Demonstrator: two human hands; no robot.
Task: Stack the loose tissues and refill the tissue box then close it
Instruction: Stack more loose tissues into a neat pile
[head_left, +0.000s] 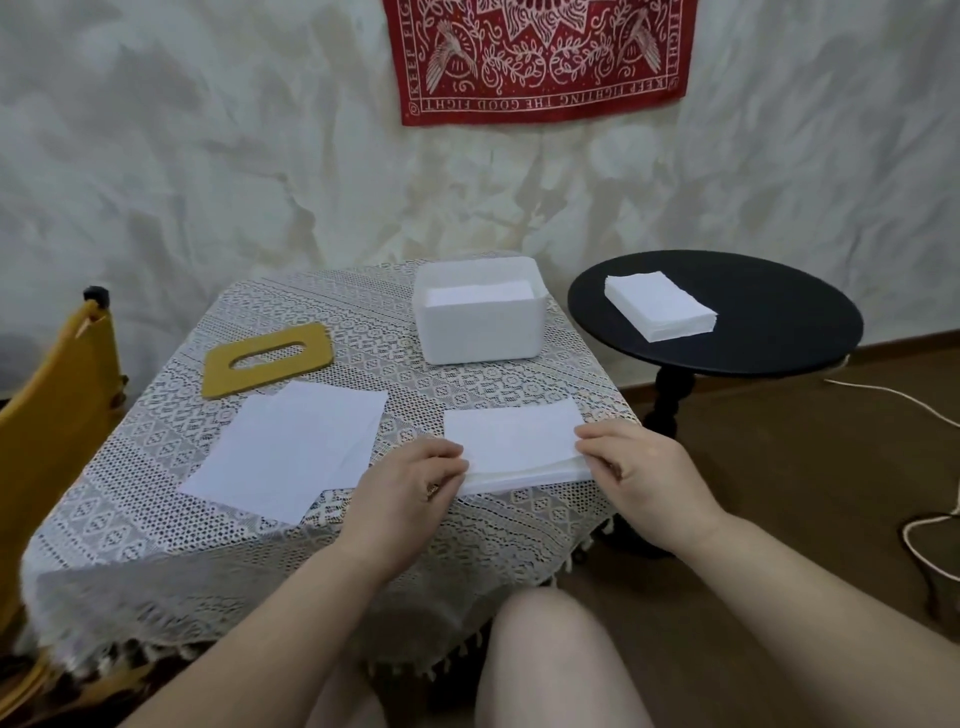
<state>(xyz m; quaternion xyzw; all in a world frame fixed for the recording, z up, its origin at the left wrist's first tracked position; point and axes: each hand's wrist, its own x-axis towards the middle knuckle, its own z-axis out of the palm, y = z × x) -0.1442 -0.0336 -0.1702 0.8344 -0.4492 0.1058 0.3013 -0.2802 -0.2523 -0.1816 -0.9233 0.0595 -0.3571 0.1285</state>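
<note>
On the tissue stack, both hands' curled fingers

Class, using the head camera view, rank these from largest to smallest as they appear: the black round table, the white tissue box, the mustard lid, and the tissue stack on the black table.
1. black round table
2. white tissue box
3. mustard lid and tissue stack: they look about alike, so I leave them unranked.
</note>
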